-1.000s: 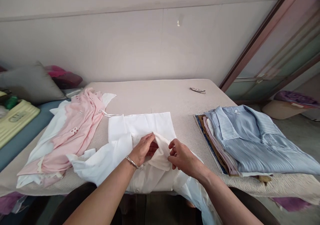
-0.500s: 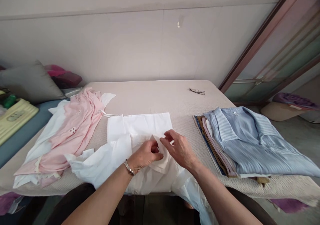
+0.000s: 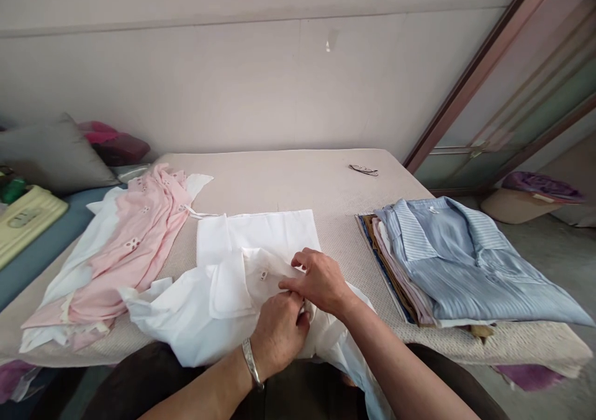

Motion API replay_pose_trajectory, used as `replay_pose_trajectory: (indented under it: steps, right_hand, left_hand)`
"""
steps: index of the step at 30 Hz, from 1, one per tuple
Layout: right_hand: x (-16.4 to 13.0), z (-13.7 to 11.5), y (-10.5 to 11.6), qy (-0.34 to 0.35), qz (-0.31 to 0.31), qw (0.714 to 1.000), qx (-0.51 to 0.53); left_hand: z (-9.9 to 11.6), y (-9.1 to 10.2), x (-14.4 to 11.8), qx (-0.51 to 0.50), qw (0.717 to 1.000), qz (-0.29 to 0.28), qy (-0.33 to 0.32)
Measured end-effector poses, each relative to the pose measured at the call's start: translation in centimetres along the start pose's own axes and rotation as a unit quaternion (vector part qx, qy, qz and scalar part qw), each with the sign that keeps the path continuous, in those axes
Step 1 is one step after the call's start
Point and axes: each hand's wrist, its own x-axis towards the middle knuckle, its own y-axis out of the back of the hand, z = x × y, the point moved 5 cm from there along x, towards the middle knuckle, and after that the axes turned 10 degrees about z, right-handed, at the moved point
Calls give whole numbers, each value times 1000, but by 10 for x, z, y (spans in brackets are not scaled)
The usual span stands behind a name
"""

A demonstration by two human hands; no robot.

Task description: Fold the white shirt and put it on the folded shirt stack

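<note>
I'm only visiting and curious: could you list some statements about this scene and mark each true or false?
1. The left hand and right hand are at a white shirt. True.
2. A bracelet circles the right wrist. False: the bracelet is just behind the left hand.
3. A pink garment lies left of the white shirt. True.
4. The striped shirt is black. False: the striped shirt is blue.

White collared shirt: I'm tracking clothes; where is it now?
In the head view, the white shirt lies front centre, under the left hand and right hand, between the pink garment at left and blue striped shirt at right.
</note>
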Motion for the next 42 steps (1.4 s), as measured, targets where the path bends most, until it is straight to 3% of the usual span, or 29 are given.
replay_pose_trajectory:
  steps: [6, 11, 19, 26, 29, 31, 34, 36, 37, 39, 42]
  right_hand:
    - [-15, -11, 9, 55, -25, 988, -144]
    - [-15, 3, 18, 32, -37, 983, -179]
    - [3, 24, 25, -27, 74, 988, -135]
    - [2, 21, 25, -25, 115, 991, -64]
    - [4, 21, 23, -18, 111, 993, -28]
    - [6, 22, 23, -14, 115, 993, -2]
    - [7, 32, 28, -27, 110, 994, 4]
    - [6, 45, 31, -56, 81, 995, -16]
    - [6, 52, 32, -71, 61, 995, -29]
    - [5, 66, 33, -88, 21, 995, -52]
    - [2, 79, 31, -85, -42, 994, -55]
  left_hand:
    - [7, 0, -12, -21, 999, -21, -36]
    - [-2, 16, -8, -66, 998, 0, 1]
    - [-11, 43, 2, -147, 988, 41, 7]
    - [-13, 30, 2, -45, 999, 22, 9]
    - [-12, 29, 2, -60, 998, 19, 17]
    - [-16, 38, 5, -89, 996, -2, 12]
    - [-44, 81, 19, -103, 994, 40, 4]
    - [-80, 122, 29, -4, 990, 136, 44]
    - [-99, 136, 33, 60, 985, 146, 74]
    - [-131, 148, 39, 141, 979, 102, 104]
    - [-152, 133, 45, 185, 978, 4, 100]
